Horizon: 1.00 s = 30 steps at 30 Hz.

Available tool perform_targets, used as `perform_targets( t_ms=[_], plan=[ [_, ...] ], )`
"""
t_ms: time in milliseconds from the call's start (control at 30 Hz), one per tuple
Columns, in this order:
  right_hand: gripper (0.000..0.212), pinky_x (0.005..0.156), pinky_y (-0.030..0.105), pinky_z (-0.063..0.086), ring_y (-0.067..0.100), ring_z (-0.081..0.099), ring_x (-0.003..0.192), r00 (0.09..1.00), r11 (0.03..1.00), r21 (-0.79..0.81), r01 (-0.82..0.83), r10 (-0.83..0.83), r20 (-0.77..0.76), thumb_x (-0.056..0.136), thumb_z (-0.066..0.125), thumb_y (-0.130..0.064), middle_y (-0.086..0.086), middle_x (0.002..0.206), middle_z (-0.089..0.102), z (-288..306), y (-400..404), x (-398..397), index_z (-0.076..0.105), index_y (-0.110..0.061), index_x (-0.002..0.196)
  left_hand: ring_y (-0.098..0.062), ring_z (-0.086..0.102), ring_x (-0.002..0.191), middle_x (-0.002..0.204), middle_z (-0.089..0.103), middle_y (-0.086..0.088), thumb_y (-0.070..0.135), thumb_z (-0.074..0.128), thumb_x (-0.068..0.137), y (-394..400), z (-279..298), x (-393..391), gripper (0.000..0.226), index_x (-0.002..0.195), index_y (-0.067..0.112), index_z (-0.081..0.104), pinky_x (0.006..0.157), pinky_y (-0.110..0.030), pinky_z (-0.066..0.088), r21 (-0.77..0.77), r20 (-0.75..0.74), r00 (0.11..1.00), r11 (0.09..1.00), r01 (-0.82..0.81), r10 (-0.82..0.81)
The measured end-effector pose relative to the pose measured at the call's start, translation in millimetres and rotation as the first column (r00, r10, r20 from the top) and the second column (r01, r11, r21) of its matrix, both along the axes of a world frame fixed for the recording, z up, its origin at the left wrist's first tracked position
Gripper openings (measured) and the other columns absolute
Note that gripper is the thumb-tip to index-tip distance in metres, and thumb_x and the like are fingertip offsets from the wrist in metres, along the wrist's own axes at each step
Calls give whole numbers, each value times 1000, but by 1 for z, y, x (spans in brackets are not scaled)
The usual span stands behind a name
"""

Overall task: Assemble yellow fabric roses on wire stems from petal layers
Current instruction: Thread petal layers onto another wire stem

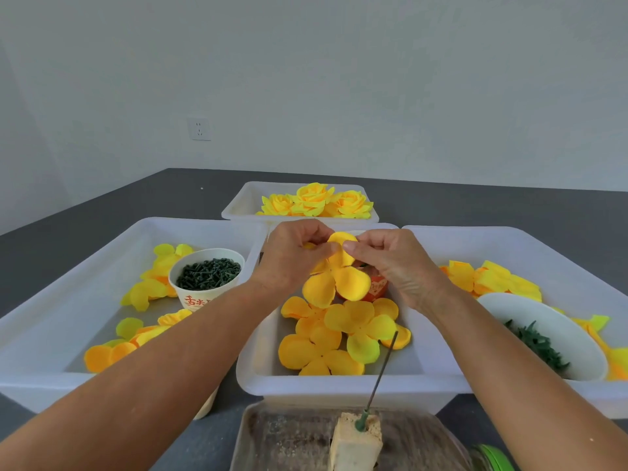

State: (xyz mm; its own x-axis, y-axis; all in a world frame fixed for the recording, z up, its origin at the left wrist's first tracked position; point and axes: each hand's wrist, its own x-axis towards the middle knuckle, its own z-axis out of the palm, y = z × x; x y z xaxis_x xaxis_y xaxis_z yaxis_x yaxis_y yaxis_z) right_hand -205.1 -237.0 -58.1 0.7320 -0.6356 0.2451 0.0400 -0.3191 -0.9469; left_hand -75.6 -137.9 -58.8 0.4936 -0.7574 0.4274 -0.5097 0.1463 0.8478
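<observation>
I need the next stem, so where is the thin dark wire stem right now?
In the head view, the thin dark wire stem stands low and centre, stuck in a pale foam block, leaning over the middle white tray.

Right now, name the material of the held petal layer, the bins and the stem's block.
Petal layer: matte yellow fabric, soft, edges curl.
Middle bin: translucent white plastic, smooth, faint sheen.
Block holding the wire stem: beige, crumbly, probably foam.

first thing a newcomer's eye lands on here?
Probably the yellow petal layer held up at centre, both hands on it: left hand and right hand pinch its top petal above the middle tray. Next, the finished roses in the far tray, and the bare wire stem standing tilted in a foam block at the near edge.
</observation>
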Motion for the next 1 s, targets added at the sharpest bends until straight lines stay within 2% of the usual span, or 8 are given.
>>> perform_targets(
  t_ms=[67, 167, 233, 467, 600, 733, 867, 1000],
  plan=[
    [11, 72, 29, 53, 13, 65, 71, 1000, 1000, 20, 3, -3, 23, 84, 67, -19, 2, 74, 72, 0, 0, -1, 73, -13, 77, -16, 60, 72, 76, 67, -3, 4, 68, 81, 1, 3, -1, 12, 77, 15, 68, 67, -29, 51, 1, -126, 991, 999, 43, -42],
    [13, 76, 37, 55, 20, 68, 76, 994, 962, 251, -105, 93, 60, 74, 68, -24, 8, 80, 73, 3, -1, -1, 74, -13, 76, -22, 58, 70, 75, 64, -11, 0, 63, 81, 4, 8, -1, 5, 77, 3, 64, 66, -31, 50, -51, -492, 853, 983, 174, -176],
    [14, 73, 35, 55, 20, 69, 74, 991, 946, 297, -132, 123, 50, 70, 68, -26, 8, 79, 73, 3, -2, -1, 74, -14, 75, -23, 59, 68, 73, 64, -10, 0, 62, 81, 5, 8, 0, 5, 76, 1, 63, 63, -29, 51, -57, -545, 815, 978, 199, -198],
    [6, 66, 24, 53, 14, 63, 66, 997, 996, 77, 51, -56, 54, 80, 70, -10, 5, 69, 69, -1, -4, 0, 70, -5, 76, -12, 62, 69, 76, 68, -4, 3, 70, 78, 0, 3, -2, 9, 79, 12, 69, 65, -22, 51, 5, -236, 967, 995, 103, -99],
    [11, 61, 23, 49, 10, 57, 58, 987, 991, -54, 125, -118, 109, 76, 74, -7, 2, 61, 64, -2, -4, 1, 69, -10, 66, -6, 66, 70, 78, 71, 1, 1, 72, 76, 0, -1, -4, 15, 82, 15, 69, 64, -18, 52, -13, -160, 978, 991, 131, -131],
    [11, 63, 28, 47, 11, 55, 59, 980, 970, -168, 175, -155, 121, 75, 76, -10, 3, 62, 62, -4, -4, 1, 69, -11, 66, -10, 67, 75, 82, 71, 0, 4, 71, 78, 2, -1, -5, 16, 84, 18, 70, 71, -23, 54, -38, -89, 987, 990, 133, -136],
    [14, 60, 24, 46, 6, 52, 57, 974, 943, -251, 218, -195, 114, 73, 78, -13, -3, 61, 61, -5, -4, 1, 68, -14, 65, -6, 62, 69, 76, 69, 4, 2, 72, 78, 1, -1, -4, 20, 80, 22, 69, 65, -18, 50, -8, 2, 998, 998, 69, -69],
    [33, 49, 14, 36, 2, 40, 45, 963, 929, -263, 261, -232, 138, 69, 81, -19, -14, 44, 45, -6, -4, 1, 54, -15, 50, -20, 66, 74, 78, 70, -4, 1, 72, 77, -3, -2, -3, 22, 77, 23, 68, 69, -27, 54, 28, 24, 1000, 1000, 8, -8]
  ],
)
